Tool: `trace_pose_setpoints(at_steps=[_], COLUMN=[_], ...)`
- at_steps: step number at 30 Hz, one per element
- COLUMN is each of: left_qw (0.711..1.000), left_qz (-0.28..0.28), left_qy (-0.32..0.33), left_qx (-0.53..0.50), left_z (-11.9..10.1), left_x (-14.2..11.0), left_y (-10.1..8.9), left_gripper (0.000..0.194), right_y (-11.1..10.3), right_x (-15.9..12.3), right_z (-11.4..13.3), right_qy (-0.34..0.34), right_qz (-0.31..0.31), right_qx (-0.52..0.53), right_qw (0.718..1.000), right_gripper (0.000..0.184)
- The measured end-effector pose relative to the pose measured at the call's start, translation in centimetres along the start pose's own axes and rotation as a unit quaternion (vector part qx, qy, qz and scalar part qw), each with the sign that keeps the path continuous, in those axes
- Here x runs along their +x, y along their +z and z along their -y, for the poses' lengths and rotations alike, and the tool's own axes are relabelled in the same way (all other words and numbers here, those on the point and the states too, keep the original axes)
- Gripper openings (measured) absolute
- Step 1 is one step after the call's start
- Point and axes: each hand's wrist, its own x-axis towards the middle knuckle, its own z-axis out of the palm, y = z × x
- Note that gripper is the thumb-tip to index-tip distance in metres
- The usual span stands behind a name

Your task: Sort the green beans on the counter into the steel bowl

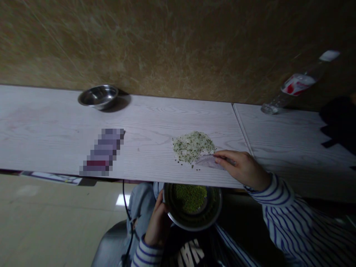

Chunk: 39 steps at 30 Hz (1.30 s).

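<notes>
My left hand [160, 218] grips the left rim of a metal bowl [214, 218], held just below the table's front edge. Small green beans [190, 198], like mung beans, lie in the bowl. On the table is a pile of white grains mixed with green beans [193, 145], with a few stray beans along its near edge. My right hand [244, 167] pinches a thin, greyish flat piece [209, 161] between thumb and fingers. That piece reaches the lower right side of the pile; its exact kind is hard to make out.
A second metal bowl [98, 97] stands at the back left by the wall. Left of the pile lies a pixelated oblong object [102, 152]. A clear plastic bottle [299, 84] with a white cap stands at the right. A dark object [339, 122] lies at the far right.
</notes>
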Motion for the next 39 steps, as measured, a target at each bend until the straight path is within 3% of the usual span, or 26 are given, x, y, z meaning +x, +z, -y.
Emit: trace_pose_setpoints(at_steps=[7, 12, 29, 39], left_qw=[1.000, 1.000, 1.000, 1.000], left_qz=[0.000, -0.008, 0.016, -0.006], left_qy=[0.009, 0.019, 0.008, 0.000], left_qx=[0.017, 0.009, -0.005, -0.012], left_z=[-0.3, -0.2, -0.7, -0.6], left_x=[-0.1, 0.0, -0.2, 0.0], left_y=[0.3, -0.1, -0.3, -0.5], left_gripper=[0.051, 0.052, 0.059, 0.059], right_y=[0.6, 0.7, 2.4, 3.0], right_x=[0.7, 1.0, 2.2, 2.8], right_z=[0.9, 1.4, 3.8, 4.7], right_qy=[0.002, -0.033, -0.083, -0.046], right_qz=[0.000, 0.026, -0.001, -0.027], right_qx=[-0.004, 0.004, -0.024, -0.053], right_qw=[1.000, 0.999, 0.996, 0.997], right_gripper=[0.023, 0.021, 0.020, 0.020])
